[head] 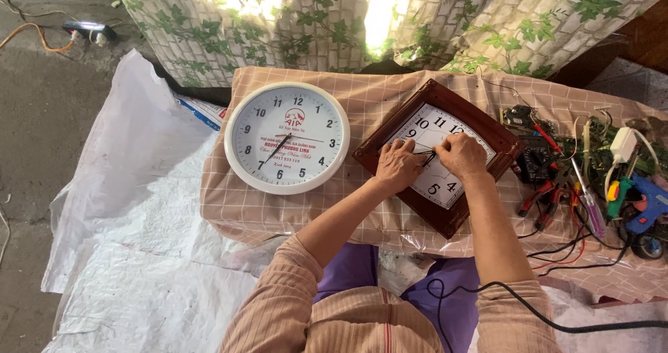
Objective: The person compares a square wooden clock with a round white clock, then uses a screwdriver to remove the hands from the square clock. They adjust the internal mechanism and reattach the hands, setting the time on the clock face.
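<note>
A square wall clock (440,113) with a dark wooden frame and a white dial lies tilted on a low table covered by a checked cloth (362,95). Both my hands rest on its dial. My left hand (396,165) pinches the thin black clock hands near the centre. My right hand (460,155) sits just to the right, fingers curled down on the same hands. To the left, a round white wall clock (287,138) lies face up, untouched.
At the table's right end lie red-handled pliers (541,201), a screwdriver (590,205), a blue glue gun (643,207), a white plug (623,144) and tangled wires. A black cable (529,310) crosses my lap. White plastic sheeting (132,207) covers the floor on the left.
</note>
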